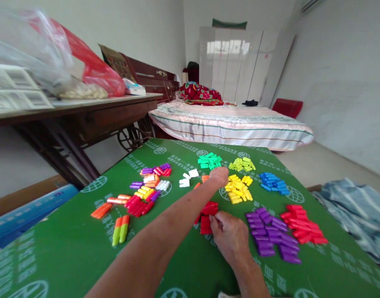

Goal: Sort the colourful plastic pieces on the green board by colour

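Observation:
My left hand (219,176) reaches across the green board, between the green pile (210,160) and the yellow pile (239,189) of small plastic pieces that look like pen caps. Seen from the back, it hides its own fingers. My right hand (231,234) is closed, with thumb and forefinger pinched at the edge of a red cap-like piece (205,224) lying on the board. More red pieces (211,207) lie just beyond, partly covered by my left forearm. Orange pieces (205,178) show beside my left wrist. To the right of my right hand are purple pieces (272,234).
Red (303,223), blue (273,183) and lime (242,164) piles lie on the right and at the back. White pieces (184,182) and mixed-colour groups (140,206) are on the left. A wooden sewing-machine table (115,105) stands left; a bed (227,124) is behind the board.

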A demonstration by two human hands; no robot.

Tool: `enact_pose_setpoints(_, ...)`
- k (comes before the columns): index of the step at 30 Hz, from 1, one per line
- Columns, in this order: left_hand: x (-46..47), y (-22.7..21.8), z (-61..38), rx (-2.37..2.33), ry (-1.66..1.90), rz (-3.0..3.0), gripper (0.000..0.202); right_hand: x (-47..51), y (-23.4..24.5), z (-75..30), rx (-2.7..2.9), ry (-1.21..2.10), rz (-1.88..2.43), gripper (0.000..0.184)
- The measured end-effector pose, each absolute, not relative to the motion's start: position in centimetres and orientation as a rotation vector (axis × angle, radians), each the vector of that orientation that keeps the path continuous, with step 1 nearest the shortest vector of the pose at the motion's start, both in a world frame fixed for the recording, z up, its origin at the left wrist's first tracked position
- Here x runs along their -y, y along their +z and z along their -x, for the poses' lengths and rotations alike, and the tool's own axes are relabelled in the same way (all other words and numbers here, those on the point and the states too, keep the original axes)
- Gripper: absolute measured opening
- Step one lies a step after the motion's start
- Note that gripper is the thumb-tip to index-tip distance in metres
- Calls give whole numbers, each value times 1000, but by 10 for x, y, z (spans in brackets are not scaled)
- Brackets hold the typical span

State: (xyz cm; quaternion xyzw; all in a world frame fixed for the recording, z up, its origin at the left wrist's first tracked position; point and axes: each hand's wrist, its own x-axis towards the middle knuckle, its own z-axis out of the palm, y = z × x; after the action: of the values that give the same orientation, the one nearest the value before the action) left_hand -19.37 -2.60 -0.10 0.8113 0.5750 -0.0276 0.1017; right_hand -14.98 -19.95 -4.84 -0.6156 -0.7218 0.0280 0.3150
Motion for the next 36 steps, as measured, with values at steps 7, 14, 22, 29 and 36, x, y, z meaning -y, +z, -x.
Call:
enact_pose_setpoints(7, 35, 13, 213, -1723, -65, -2482, 24, 199, -48, 149, 1882, 70, 1616, 30)
enact_pose_setpoints(14, 74, 52, 301, -1911, -178, -2476, 27, 202, -51, 146, 1861, 42, 1587, 36)
enact_pose_setpoints(22, 144, 62, 421, -2129, -489, -2247, 17, 204, -54, 147, 1883, 20, 1595, 36)
enact_pose_setpoints(29, 193, 36, 459, -2221, -509, -2061, 25, 203, -59, 146, 1898, 46, 1587, 36)
enact_pose_setpoints(36, 201, 13, 464, -2323, -380, -1983, 38, 205, -57, 149, 1907, 39, 1599, 36)
